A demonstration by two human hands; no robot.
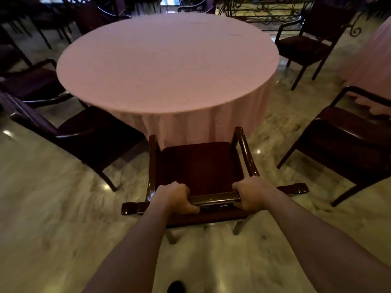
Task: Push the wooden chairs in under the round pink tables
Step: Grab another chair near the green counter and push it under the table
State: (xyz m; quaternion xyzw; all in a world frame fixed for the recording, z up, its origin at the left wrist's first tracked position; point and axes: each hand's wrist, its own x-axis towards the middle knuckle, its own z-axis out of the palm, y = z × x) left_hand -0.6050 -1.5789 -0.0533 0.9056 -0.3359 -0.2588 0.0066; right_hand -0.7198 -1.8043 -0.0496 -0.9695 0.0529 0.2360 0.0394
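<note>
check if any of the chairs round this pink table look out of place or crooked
Yes. The chair at far right stands well clear of the round pink table, angled away. The chair at left sits skewed, not tucked in. The chair held by the left hand and right hand faces squarely, seat still out.

The second pink table (374, 66) is cut off at the right edge. The fingertips of both hands hide behind the chair's top rail (214, 197). The far chairs (91, 15) are perhaps too dark to make out.
</note>
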